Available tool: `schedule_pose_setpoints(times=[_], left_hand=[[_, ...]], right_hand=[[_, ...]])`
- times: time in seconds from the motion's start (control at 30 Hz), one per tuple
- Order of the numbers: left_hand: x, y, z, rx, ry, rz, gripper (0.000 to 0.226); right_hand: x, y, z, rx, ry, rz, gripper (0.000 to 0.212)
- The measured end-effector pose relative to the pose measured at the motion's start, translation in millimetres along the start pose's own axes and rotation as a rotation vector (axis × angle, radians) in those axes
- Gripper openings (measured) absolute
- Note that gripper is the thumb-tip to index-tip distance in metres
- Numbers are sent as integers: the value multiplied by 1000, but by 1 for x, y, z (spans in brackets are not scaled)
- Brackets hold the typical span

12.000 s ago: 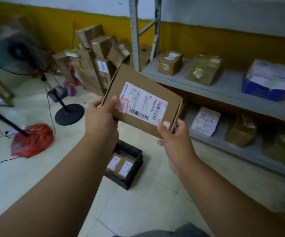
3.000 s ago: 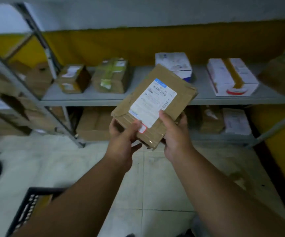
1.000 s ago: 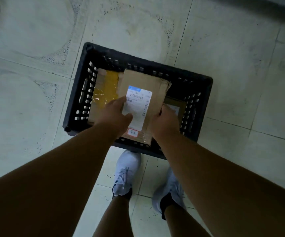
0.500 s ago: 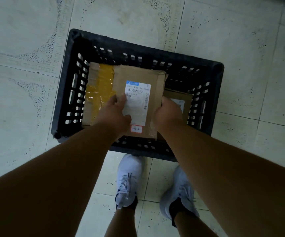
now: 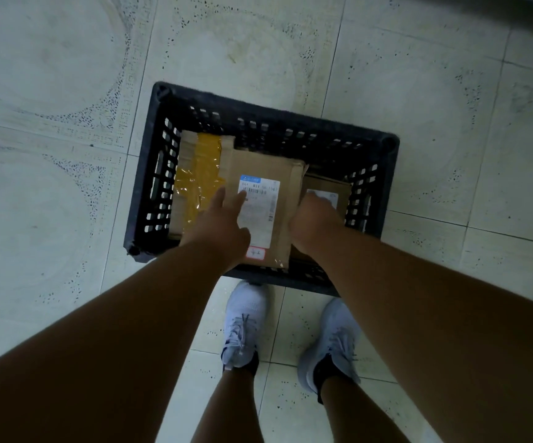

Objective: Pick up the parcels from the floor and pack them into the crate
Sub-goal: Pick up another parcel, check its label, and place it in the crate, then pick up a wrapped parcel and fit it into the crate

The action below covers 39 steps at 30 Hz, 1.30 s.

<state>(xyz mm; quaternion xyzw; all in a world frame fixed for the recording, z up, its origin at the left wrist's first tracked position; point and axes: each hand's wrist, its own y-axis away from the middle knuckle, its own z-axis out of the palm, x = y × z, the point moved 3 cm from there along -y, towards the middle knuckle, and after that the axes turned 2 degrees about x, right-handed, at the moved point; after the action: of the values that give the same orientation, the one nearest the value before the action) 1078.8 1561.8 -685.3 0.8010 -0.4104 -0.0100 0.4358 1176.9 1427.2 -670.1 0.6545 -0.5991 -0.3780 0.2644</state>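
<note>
Parcel [image 5: 268, 212] lies flat atop others in the crate [image 5: 278, 123], left hand [image 5: 219, 223] resting fingers straight on it, right hand [image 5: 314, 219] gripping its edge; best pressed level before letting go

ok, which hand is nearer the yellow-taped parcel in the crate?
Left. The left hand lies partly over the yellow-taped parcel; the right hand is across the labelled parcel, by the crate's right side.
</note>
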Motion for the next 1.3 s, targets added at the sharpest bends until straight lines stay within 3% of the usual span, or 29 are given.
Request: schedule_pose_setpoints(times=[0.13,0.33,0.5,0.67,0.97,1.3], left_hand=[[55,52,-59,206,114,144,63],[178,185,-197,503,411,453,48],[262,309,-290,604,545,719,46],[329,410,-321,565,528,913,46],[474,508,-291,479,302,1209,47],[656,585,-115,233,194,1472,53]], right_hand=[[-19,64,-71,293,-156,-169,60],[-42,231,-222,759,-519,-388,50],[-22,390,-321,1027,-583,-499,48],[31,520,-370,1169,-536,-498,56],[157,639,-409,1462,-635,-357,64],[419,696,-400,1572,-801,10,70]])
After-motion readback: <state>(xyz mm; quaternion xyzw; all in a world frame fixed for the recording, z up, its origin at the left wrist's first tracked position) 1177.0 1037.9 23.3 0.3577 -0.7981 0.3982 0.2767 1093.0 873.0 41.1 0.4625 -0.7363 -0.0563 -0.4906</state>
